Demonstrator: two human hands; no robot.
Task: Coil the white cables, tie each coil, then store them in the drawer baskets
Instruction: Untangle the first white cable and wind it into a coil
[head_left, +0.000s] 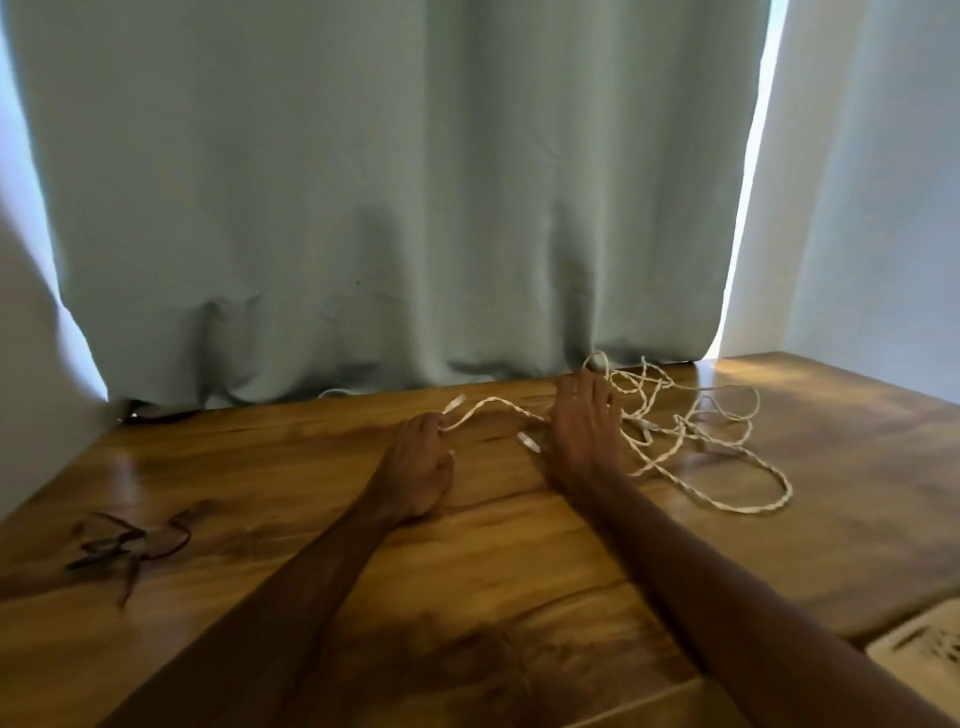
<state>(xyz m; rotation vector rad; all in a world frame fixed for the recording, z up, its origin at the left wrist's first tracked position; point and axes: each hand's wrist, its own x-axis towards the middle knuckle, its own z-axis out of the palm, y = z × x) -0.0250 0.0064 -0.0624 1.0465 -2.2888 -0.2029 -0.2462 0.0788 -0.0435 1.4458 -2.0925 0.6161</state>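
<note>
Left hand (422, 447) pinches a white cable (493, 404) just behind its plug, fingers curled. Right hand (582, 431) lies spread and flat on the tangle (696, 436), which sprawls by the table's far edge, right of middle. Best play, I'd say: use that pinch as the anchor and draw one strand free before looping, or the knots tighten. Dark ties (130, 545) lie near the left edge of the wooden table (467, 597). A grey-green curtain (389, 182) hangs along the far edge, daylight leaking at both sides.
</note>
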